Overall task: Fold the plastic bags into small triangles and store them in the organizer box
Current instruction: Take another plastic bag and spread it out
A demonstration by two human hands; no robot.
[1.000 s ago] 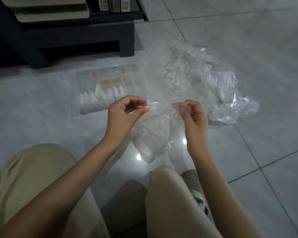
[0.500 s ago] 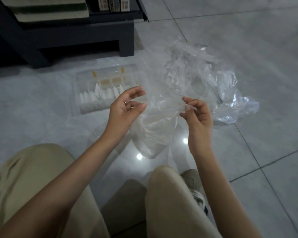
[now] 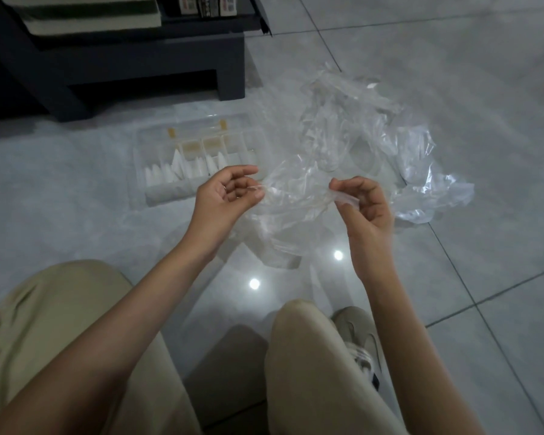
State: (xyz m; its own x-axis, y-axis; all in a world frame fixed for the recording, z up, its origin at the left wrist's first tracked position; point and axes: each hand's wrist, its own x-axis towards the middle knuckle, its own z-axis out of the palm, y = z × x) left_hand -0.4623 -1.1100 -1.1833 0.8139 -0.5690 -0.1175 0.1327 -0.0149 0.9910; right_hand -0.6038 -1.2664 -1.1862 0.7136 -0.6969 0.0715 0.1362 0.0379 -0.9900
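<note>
Floor: pale grey glossy tiles [image 3: 459, 73] with dark grout lines; two small bright light reflections show just ahead of the knees.
Furniture: dark low shelf unit [image 3: 132, 67] at the upper left, with small printed boxes [image 3: 206, 4] on it, cut off by the frame's top edge.
Legs: beige trousers [image 3: 60, 340] fill the lower frame; a pale sneaker [image 3: 358, 337] shows beside the right knee.
Loose pile: crumpled clear plastic bags [image 3: 377, 130] lie on the floor to the right of the box, beyond the right hand.
Organizer box: clear compartmented organizer box [image 3: 151, 196] sits on the floor in front of the shelf unit, with yellow latches on its far side; folded white triangles [image 3: 182, 166] stand in several compartments.
In the way: the left hand overlaps the box's near right corner, and the held bag partly veils the pile behind it.
Held bag: one clear plastic bag [image 3: 292, 208] spans the gap between the two hands and sags toward the floor between the knees.
Left hand: left hand [image 3: 223, 196] has its fingers curled, and thumb and fingertips pinch the bag's left edge.
Right hand: right hand [image 3: 365, 205] pinches the bag's right edge between thumb and forefinger, the other fingers curled in.
</note>
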